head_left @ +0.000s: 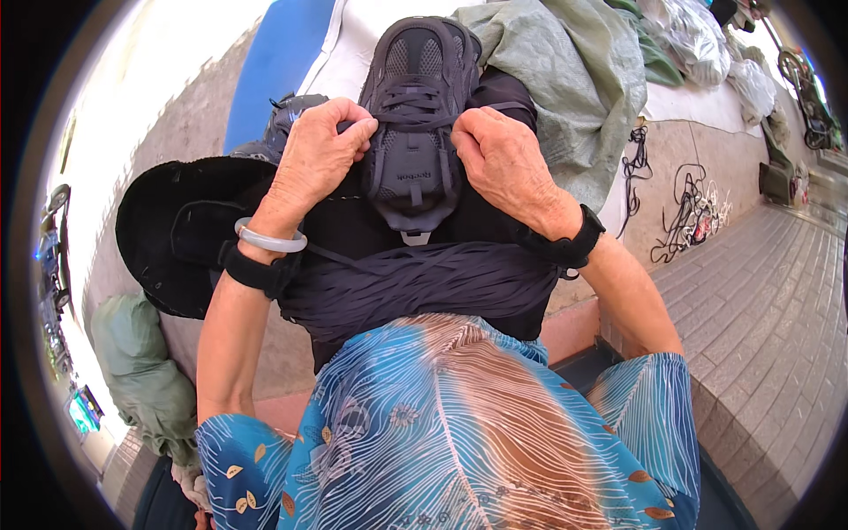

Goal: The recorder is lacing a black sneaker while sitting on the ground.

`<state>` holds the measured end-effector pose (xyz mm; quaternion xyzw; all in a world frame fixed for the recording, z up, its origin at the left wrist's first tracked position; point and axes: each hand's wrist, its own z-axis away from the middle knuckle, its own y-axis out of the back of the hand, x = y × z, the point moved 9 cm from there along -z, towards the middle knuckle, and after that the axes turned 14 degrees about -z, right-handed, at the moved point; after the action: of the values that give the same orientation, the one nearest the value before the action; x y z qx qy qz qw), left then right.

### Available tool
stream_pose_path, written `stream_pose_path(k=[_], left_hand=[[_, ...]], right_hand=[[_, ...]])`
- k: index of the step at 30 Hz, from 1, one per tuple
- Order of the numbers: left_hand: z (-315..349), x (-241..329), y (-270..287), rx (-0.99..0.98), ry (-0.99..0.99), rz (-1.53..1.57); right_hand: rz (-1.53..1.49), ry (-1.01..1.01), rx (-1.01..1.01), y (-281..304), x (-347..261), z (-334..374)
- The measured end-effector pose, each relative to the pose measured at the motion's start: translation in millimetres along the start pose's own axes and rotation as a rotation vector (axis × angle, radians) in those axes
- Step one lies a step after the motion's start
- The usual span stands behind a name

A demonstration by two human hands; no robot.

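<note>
On my lap a dark grey sneaker (415,66) lies with its toe pointing away and its tongue toward me. A flat dark shoelace (413,122) crosses its upper in several rows. My left hand (322,150) is closed at the sneaker's left edge, thumb and forefinger pinching the shoelace. At the right edge my right hand (512,168) is closed too, its fingers curled on the shoelace, part of which sticks out past the knuckles. A thick bundle of dark flat laces (406,287) lies across my lap, nearer my body.
Behind my left hand another dark shoe (281,122) is partly hidden. A curved black padded piece (168,234) is left of my lap. Grey-green sacking (574,88) lies at the far right, with tangled cords (693,212) on the ground. A green bundle (137,353) stands at left.
</note>
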<state>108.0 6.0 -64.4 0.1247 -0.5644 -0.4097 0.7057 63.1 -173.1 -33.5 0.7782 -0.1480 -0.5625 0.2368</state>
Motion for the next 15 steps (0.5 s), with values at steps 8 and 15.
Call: stream_pose_path(k=[8, 15], left_hand=[[15.5, 23.3, 25.9, 0.398, -0.253, -0.415], [23.9, 25.1, 18.5, 0.327, -0.136, -0.407]], right_hand=[[-0.411, -0.674, -0.158, -13.8, 43.9, -4.7], [-0.014, -0.105, 0.079, 4.3, 6.6, 2.0]])
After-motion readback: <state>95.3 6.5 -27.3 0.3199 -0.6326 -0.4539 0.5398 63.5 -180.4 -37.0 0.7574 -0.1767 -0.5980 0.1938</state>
